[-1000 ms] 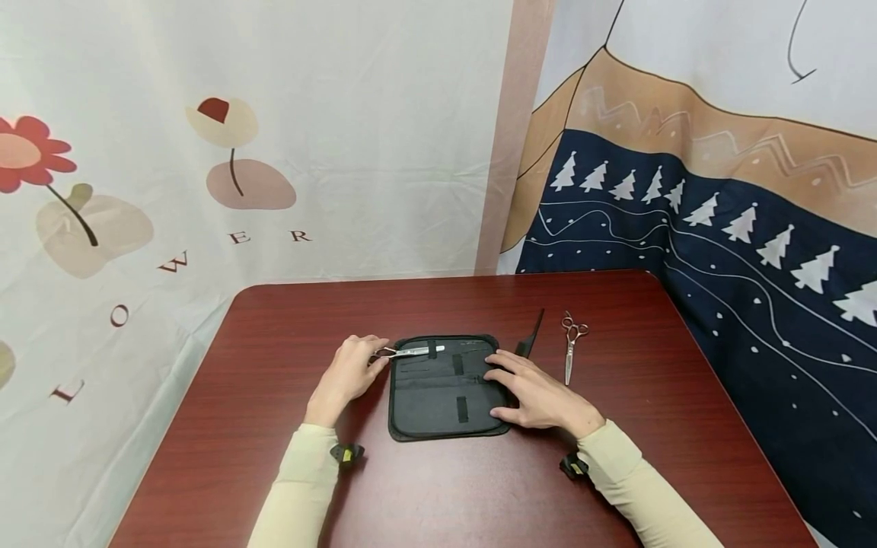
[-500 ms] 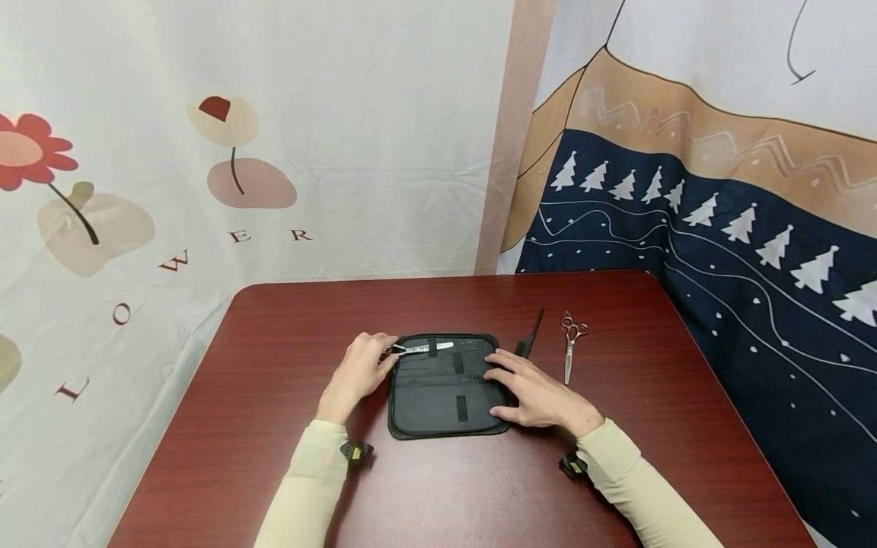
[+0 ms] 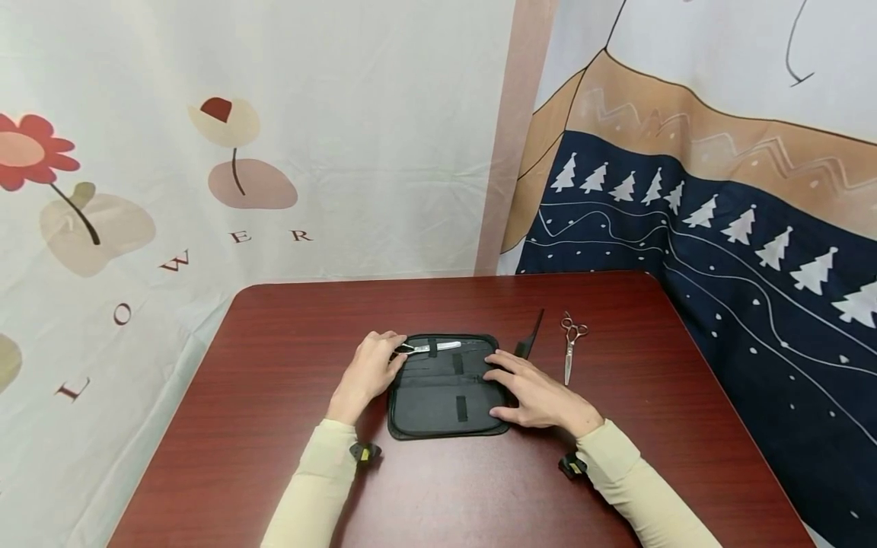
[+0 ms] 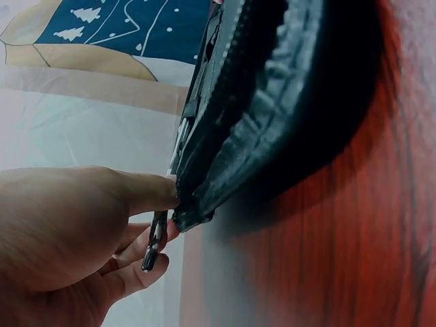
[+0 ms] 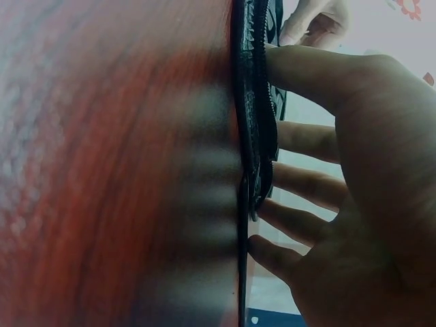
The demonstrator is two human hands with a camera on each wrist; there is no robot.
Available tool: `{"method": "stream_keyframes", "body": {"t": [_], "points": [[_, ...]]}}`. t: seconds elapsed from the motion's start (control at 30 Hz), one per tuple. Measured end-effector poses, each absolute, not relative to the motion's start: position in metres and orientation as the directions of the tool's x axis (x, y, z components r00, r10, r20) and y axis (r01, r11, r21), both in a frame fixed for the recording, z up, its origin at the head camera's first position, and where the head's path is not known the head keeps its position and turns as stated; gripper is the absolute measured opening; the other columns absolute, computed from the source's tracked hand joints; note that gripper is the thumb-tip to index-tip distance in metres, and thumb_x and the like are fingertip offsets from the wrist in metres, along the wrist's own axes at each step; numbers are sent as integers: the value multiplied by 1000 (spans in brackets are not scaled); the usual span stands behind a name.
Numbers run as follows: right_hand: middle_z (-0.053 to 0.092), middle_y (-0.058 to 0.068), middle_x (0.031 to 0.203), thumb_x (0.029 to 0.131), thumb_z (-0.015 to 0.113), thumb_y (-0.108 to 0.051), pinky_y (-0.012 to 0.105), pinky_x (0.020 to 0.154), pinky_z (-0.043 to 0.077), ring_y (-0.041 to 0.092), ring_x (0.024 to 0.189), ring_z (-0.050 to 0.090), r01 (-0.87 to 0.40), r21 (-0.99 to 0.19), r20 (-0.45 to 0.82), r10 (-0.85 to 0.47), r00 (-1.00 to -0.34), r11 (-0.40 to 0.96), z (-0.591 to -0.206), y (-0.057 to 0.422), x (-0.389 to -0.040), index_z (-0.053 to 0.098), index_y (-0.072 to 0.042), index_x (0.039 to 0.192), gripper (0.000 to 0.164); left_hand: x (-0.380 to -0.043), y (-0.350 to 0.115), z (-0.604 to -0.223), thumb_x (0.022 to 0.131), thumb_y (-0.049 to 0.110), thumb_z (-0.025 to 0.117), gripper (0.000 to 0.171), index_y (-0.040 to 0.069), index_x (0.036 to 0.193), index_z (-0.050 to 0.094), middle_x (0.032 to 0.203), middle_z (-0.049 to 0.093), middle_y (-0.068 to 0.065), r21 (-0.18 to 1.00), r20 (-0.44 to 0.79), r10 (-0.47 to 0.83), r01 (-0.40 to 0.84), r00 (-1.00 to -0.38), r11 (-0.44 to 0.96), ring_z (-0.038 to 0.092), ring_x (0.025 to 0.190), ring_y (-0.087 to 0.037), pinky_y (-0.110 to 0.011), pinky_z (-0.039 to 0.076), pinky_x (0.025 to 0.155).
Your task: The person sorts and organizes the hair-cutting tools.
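Observation:
A black zip case (image 3: 426, 411) lies on the table with its elastic loops facing up. My left hand (image 3: 365, 374) is at its far left corner and pinches the handles of a pair of scissors (image 3: 447, 346). Their blades lie across the top of the case and pass under an elastic loop (image 3: 432, 348). In the left wrist view the thumb presses near the case's corner, and a finger ring of the scissors (image 4: 154, 248) sticks out past the fingers. My right hand (image 3: 537, 392) rests with spread fingers on the case's right edge (image 5: 255, 136).
Right of the case a black comb (image 3: 526, 346) lies partly behind the right hand. Farther right lies a second pair of scissors (image 3: 570, 346), handles toward the far edge. Printed cloths (image 3: 384, 152) hang behind the brown table (image 3: 274, 426).
My left hand has moved right, and the scissors have slid farther under the loop, their tips now farther right over the case. My right hand has stayed in place.

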State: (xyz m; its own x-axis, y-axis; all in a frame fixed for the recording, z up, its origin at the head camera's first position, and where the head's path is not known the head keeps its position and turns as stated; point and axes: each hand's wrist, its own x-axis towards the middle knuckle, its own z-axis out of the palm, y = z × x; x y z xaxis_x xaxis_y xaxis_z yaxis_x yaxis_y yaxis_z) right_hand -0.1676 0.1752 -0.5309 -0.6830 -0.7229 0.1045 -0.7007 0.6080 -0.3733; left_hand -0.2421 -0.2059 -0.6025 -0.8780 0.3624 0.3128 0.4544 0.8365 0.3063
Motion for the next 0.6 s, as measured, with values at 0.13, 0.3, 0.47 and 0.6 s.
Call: {"method": "stream_keyframes", "body": {"t": [0.13,0.3,0.47,0.6], "points": [[55,22,168,98,88,-31,64,130,45,48,164,45,-700,-376,103,-723,-683,608,-531,175,-168,71,-3,143,55,-239,-200,-601,104,21,82,37,7,138,79,129,83,-9,285,312,361,449,-879,847,74,109,-34,-50,67,96],[56,22,168,98,88,-31,64,130,45,48,163,46,-709,-370,115,-728,-676,600,-531,175,-168,71,-3,143,55,-237,-193,-603,104,21,83,38,5,138,79,130,83,-11,271,334,355,450,-873,851,74,108,-36,-50,67,96],[56,23,167,98,88,-30,64,130,45,49,163,46,-712,-368,122,-728,-674,598,-532,175,-168,71,-2,143,55,-238,-185,-604,102,18,84,38,3,136,79,128,83,-12,287,361,355,465,-863,838,74,106,-37,-52,66,95],[55,22,168,99,88,-31,64,131,45,48,164,46,-709,-367,113,-728,-676,602,-533,175,-168,71,-2,143,55,-233,-176,-597,102,17,83,38,2,136,78,128,82,-13,293,370,363,478,-855,828,74,107,-38,-52,65,96]]}}
